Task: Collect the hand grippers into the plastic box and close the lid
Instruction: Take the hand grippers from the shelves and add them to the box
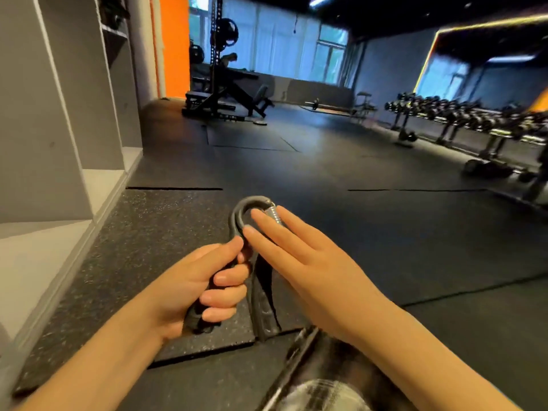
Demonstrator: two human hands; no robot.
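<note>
The left hand [204,280] gripped one handle of a black hand gripper [262,295], its fingers curled fully round the grip and the thumb pressed along the top. The gripper was held upright in the air above the near edge of a speckled rubber floor mat [133,247], not resting on anything. Its curved top loop rose above both hands, and the second handle hung free between them, angled down toward the mat's near edge. Small raised marks ran down that free handle, too blurred to read.

The right hand [308,262] was flat and open, its fingers straight and close together, the fingertips lying against the metal spring coil [274,216] at the top of the gripper.

Grey shelving [59,114] stood along the floor's left edge. A weight bench and rack [225,93] stood at the far side, and a dumbbell rack [474,120] lined the right.
</note>
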